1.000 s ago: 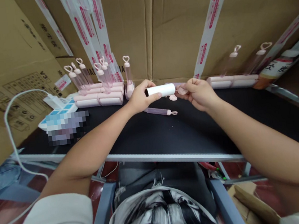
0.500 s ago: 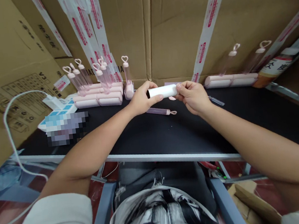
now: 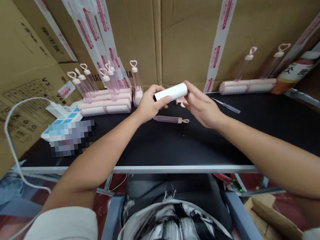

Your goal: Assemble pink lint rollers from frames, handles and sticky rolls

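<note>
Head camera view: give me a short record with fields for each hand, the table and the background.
left hand: grips the white roll near its left end, above the table
right hand: at the roll's right end; grip unclear
below the hands: pink heart-loop handle lying on the black table; small pink piece by the right hand
table, right: slim metal tool
back left: upright heart-topped handles standing in pink cases; power strip
background: taped cardboard boxes
</note>
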Demonstrator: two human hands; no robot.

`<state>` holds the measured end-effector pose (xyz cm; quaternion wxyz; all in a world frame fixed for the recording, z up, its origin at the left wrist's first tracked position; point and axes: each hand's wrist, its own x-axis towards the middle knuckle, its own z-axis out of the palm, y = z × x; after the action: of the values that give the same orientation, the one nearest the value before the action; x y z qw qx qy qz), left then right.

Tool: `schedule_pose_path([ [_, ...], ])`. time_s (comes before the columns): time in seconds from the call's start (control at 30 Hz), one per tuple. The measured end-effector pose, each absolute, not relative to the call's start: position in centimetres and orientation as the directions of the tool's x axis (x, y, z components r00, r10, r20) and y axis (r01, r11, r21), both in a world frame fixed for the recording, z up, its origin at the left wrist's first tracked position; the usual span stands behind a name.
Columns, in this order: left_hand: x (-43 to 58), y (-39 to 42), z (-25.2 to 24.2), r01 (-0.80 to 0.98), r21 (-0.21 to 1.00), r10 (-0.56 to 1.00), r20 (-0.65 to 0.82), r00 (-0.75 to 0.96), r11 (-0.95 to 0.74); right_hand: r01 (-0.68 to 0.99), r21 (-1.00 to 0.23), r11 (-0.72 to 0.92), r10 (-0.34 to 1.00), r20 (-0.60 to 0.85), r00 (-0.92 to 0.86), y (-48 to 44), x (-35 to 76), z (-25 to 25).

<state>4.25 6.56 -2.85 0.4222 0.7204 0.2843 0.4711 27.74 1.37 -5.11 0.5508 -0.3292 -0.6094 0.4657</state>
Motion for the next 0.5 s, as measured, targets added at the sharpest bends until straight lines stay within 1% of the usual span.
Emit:
schedule_pose_path([
  [0.03,4.2,6.7,-2.9,0.01,0.879,0.816,0.439,0.376,-0.477,-0.088,-0.932,0.352,0.902,0.363,-0.234,1.3,27.8,-5.2],
  [0.1,4.3,7.0,-3.1,-0.015,0.879,0.842,0.462,0.28,-0.477,-0.051,-0.939,0.341,0.882,0.338,-0.329,1.3,27.9,-5.3],
  [0.17,4.6,7.1,-3.2,-0.071,0.876,0.864,0.482,0.146,-0.477,-0.033,-0.948,0.317,0.875,0.306,-0.375,1.3,27.9,-5.3],
  [0.23,4.8,7.0,-3.0,-0.151,0.887,0.888,0.452,0.087,-0.437,-0.031,-0.957,0.29,0.872,0.277,-0.404,1.2,28.1,-5.2],
  [0.27,4.8,6.8,-2.8,-0.202,0.896,0.902,0.421,0.098,-0.396,-0.032,-0.959,0.28,0.868,0.268,-0.419,1.2,28.1,-5.2],
  [0.37,4.6,5.9,-1.8,-0.355,0.904,0.921,0.326,0.212,-0.239,-0.029,-0.963,0.269,0.841,0.249,-0.481,1.3,28.6,-4.9],
  [0.43,4.3,5.2,-1.2,-0.415,0.895,0.913,0.297,0.281,-0.164,-0.017,-0.962,0.273,0.81,0.24,-0.535,1.2,29.1,-4.4],
  [0.5,4.1,4.6,-0.6,-0.447,0.884,0.898,0.301,0.319,-0.137,0.0,-0.958,0.286,0.779,0.232,-0.582,1.1,29.5,-3.7],
])
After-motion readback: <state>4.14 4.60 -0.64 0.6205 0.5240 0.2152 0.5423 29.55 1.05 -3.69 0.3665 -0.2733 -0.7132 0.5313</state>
